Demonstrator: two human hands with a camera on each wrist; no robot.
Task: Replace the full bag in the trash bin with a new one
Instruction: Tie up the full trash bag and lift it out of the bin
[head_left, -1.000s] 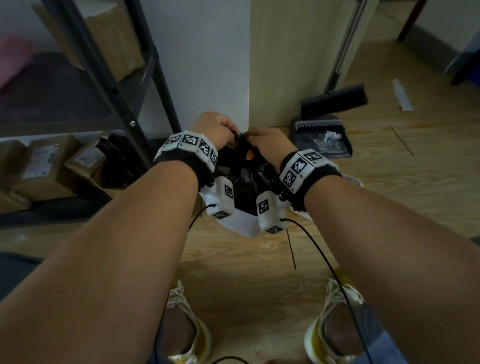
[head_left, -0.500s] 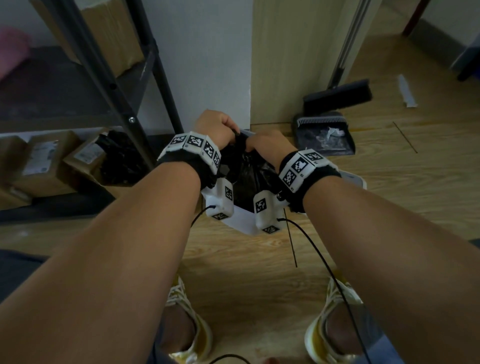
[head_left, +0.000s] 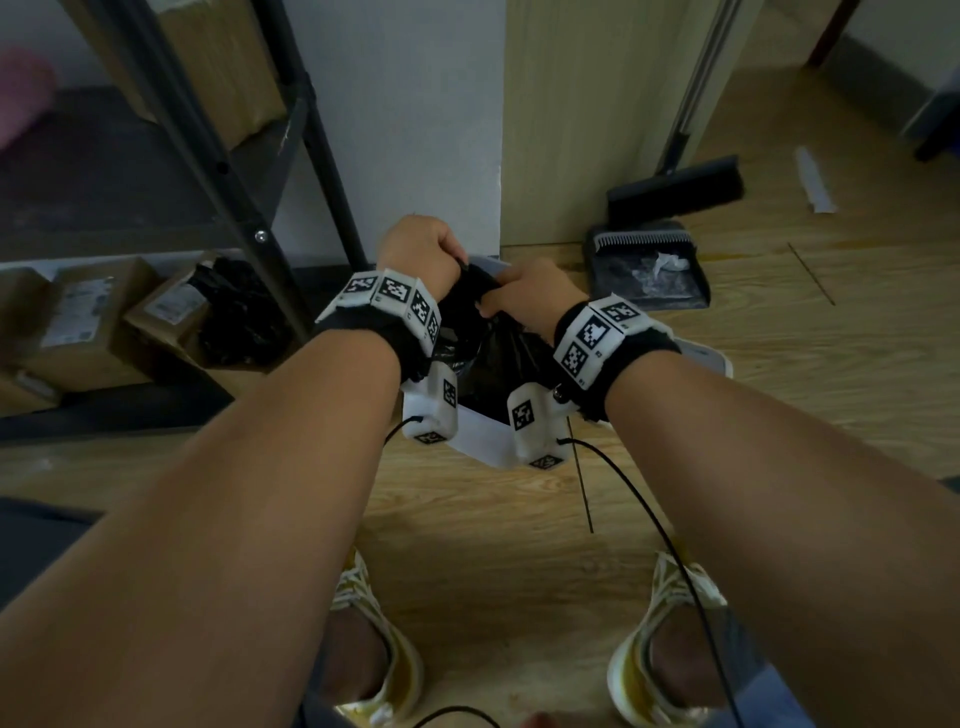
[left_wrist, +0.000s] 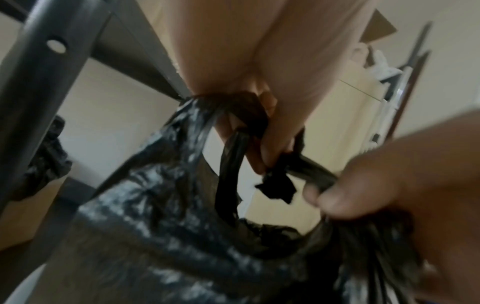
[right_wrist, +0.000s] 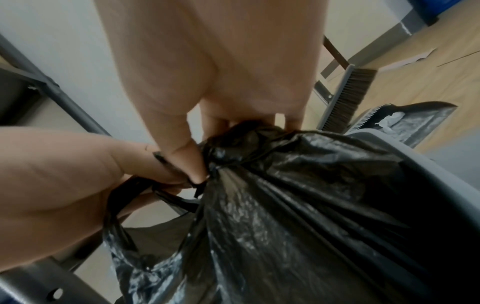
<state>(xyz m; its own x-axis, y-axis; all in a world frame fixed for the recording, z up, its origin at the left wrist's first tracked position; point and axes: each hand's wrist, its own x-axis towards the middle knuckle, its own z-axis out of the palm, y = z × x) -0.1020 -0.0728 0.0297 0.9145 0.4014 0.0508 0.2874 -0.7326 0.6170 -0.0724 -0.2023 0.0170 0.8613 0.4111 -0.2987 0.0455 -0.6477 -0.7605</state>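
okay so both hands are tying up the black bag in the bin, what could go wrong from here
The thin handle strips are pulled taut between the left hand and right hand; they could tear. The black bag is still in the white bin, so lifting may drag the bin along. The dustpan sits close by.

1. Both forearms are bare, no sleeves in sight.
2. The left hand (head_left: 418, 249) carries a black wristband (head_left: 363, 332) topped by a row of white square tiles, each printed with a black-and-white coded marker.
3. The right hand (head_left: 530, 291) wears a matching black band (head_left: 623, 364) with the same white marker tiles.
4. Under each wrist hangs a white, rounded camera housing (head_left: 431, 410), tagged with more markers.
5. A thin black cable (head_left: 649, 514) trails from the right housing; another leaves the left one.
6. Down below: yellow-and-white laced shoes (head_left: 670, 587).
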